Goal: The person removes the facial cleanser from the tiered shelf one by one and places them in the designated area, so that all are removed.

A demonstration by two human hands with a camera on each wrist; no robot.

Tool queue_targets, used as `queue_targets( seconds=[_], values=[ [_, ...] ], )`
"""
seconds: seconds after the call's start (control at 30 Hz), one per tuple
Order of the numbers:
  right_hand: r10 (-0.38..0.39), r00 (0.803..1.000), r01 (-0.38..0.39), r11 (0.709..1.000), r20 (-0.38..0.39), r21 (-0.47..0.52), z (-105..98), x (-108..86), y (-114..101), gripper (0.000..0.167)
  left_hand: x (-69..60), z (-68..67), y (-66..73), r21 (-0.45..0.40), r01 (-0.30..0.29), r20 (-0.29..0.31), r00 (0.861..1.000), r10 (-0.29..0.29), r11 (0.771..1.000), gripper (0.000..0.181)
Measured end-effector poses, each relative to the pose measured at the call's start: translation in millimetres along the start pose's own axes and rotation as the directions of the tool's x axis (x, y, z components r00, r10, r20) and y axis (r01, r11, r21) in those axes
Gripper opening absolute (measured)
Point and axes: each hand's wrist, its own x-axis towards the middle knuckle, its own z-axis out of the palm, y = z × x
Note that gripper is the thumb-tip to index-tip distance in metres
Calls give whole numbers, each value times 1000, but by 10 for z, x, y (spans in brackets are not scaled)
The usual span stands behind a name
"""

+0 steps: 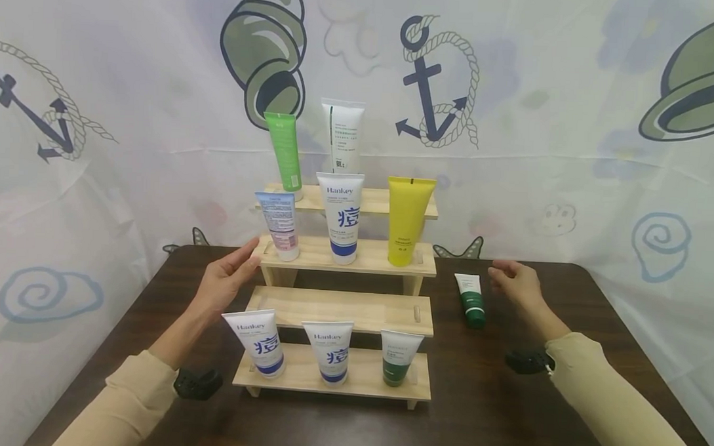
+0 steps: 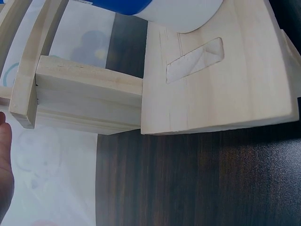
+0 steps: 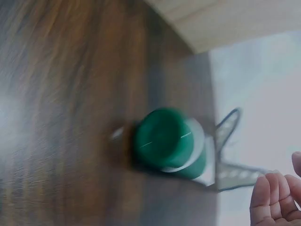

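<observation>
My left hand (image 1: 228,274) is by the left end of the stepped wooden rack (image 1: 342,308), fingers extended toward an upper shelf. I cannot tell whether they touch it. Closest above that hand stands a blue-and-pink tube (image 1: 279,225). My right hand (image 1: 517,281) is just right of a white-and-green tube (image 1: 471,302) on the dark table, its fingers loosely bent and holding nothing. In the right wrist view the tube's green cap (image 3: 162,134) faces the camera, and the tube appears to lie flat. The fingers (image 3: 275,197) show at the lower right, apart from it.
A green tube (image 1: 285,151) and a white tube (image 1: 344,134) stand on the top shelf. Below are a white-and-blue tube (image 1: 341,216) and a yellow tube (image 1: 407,218). Three more tubes line the lowest shelf (image 1: 357,387). A patterned cloth (image 1: 530,157) hangs behind the table (image 1: 326,435).
</observation>
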Motion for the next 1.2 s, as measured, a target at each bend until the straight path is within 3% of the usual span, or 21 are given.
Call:
queue_targets(
  seconds=[0.3,0.57,0.9,1.07,1.2],
  values=[
    [-111,993,112,992,-26,55,-164,-34,-661,43,4,-10,-6,11,-8,4,1000,8,1000,60],
    [-240,966,255,947,-94,198,-234,-55,-1290,43,3,-10,-2,13,-10,3,1000,10,1000,60],
    [-305,938,338,912,-164,234,-176,-16,-1969,37,2,-8,-19,19,-3,4,1000,3,1000,61],
    [-313,936,346,900,-159,266,-99,0,-2291,35,1,-9,-25,9,-12,7,1000,12,1000,60],
    [-358,924,382,885,-137,264,-4,20,-2486,35,2,-3,-13,6,-12,12,1000,11,1000,60]
  ],
)
